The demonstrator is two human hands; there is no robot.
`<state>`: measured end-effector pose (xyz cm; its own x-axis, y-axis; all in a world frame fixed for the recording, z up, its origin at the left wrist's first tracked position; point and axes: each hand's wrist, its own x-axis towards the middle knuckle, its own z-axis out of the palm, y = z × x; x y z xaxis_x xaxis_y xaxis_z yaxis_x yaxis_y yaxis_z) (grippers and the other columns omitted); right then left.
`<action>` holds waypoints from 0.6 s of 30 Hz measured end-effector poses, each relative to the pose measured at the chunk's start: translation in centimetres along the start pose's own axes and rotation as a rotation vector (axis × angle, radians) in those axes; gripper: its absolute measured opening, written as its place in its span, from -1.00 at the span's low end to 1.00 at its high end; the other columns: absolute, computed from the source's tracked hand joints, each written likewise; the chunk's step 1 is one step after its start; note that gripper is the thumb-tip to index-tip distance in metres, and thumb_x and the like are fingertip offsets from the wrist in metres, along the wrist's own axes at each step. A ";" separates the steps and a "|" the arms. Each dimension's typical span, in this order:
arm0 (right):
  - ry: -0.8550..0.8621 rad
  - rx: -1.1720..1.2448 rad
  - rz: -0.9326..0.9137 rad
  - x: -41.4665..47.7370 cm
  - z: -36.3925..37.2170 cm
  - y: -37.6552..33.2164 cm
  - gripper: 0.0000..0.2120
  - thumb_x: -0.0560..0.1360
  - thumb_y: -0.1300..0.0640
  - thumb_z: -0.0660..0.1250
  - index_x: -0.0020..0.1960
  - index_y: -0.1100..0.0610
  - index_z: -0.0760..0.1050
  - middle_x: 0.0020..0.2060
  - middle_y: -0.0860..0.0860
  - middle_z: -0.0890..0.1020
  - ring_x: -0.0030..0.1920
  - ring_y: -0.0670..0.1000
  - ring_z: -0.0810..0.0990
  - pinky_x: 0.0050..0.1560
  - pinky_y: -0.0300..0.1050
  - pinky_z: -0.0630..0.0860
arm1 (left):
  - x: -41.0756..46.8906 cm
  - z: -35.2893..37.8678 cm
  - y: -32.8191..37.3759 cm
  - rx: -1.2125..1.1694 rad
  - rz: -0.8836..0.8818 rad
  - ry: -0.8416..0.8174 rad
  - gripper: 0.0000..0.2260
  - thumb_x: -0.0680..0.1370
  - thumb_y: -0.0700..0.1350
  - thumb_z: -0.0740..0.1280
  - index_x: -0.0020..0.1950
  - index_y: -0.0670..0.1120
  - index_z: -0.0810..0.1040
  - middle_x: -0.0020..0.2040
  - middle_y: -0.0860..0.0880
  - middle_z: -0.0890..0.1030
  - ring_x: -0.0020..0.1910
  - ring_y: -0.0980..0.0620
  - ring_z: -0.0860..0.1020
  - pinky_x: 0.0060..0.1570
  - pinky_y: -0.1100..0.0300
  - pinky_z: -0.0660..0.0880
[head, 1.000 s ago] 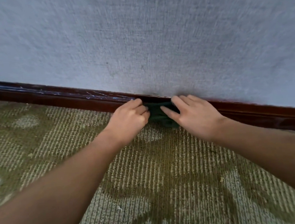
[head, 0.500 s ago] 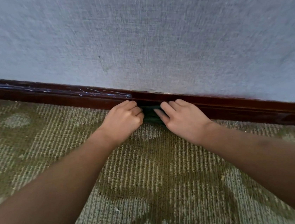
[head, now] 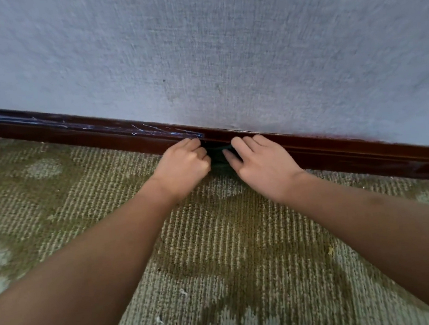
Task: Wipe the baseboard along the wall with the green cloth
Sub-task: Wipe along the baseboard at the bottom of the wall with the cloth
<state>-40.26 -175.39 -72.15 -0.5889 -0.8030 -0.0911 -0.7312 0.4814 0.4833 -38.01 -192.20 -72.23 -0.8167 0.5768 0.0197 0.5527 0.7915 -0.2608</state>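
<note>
Bracketing the green cloth (head: 218, 158) at the baseboard (head: 345, 148) (foot of wall (head: 222, 54)): left hand (head: 182, 167) gripping, right hand (head: 261, 163) flat.

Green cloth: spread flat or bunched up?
Bunched. Green cloth shows only as a small dark wad between left hand and right hand, against the baseboard.

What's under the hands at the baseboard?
A green cloth shows between left hand and right hand, against the baseboard. The rest is covered by the hands.
</note>
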 end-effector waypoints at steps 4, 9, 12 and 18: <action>0.072 -0.015 0.033 0.6 -1.4 -0.1 -0.58 0.51 0.16 0.20 0.36 0.16 0.36 0.09 0.04 0.51 0.03 0.01 0.53 0.02 -0.18 0.42 | -1.4 -0.8 -1.5 0.015 -0.045 0.053 -0.82 0.33 -0.30 0.24 -0.38 -0.19 0.62 -0.40 -0.09 0.62 -0.32 -0.08 0.59 -0.28 0.21 0.53; 0.101 0.041 0.036 2.2 -2.5 0.1 -0.53 0.56 0.25 0.08 0.45 0.27 0.11 0.19 0.18 0.33 0.16 0.14 0.39 0.14 -0.06 0.32 | -2.7 -1.7 -2.9 0.032 -0.106 0.143 -0.93 0.34 -0.33 0.38 -0.33 -0.23 0.63 -0.32 -0.13 0.65 -0.27 -0.10 0.61 -0.25 0.17 0.55; 0.073 0.120 0.082 2.9 -2.6 -0.1 -0.52 0.57 0.25 0.08 0.46 0.23 0.09 0.24 0.21 0.27 0.21 0.17 0.35 0.21 -0.03 0.26 | -2.7 -1.8 -3.4 0.009 -0.148 0.150 -0.96 0.29 -0.35 0.45 -0.33 -0.26 0.63 -0.32 -0.16 0.65 -0.27 -0.13 0.61 -0.24 0.15 0.55; 0.023 0.263 0.139 3.5 -2.0 -0.8 -0.47 0.55 0.25 0.12 0.48 0.16 0.05 0.28 0.20 0.23 0.26 0.17 0.31 0.27 -0.02 0.22 | -2.6 -1.0 -4.0 -0.037 -0.168 0.122 -0.94 0.30 -0.40 0.42 -0.27 -0.30 0.63 -0.29 -0.20 0.65 -0.22 -0.17 0.60 -0.18 0.07 0.58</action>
<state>-41.08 -179.22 -71.13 -0.6842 -0.7291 -0.0189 -0.7097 0.6595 0.2477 -37.91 -196.64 -70.33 -0.8730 0.4545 0.1771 0.4181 0.8842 -0.2080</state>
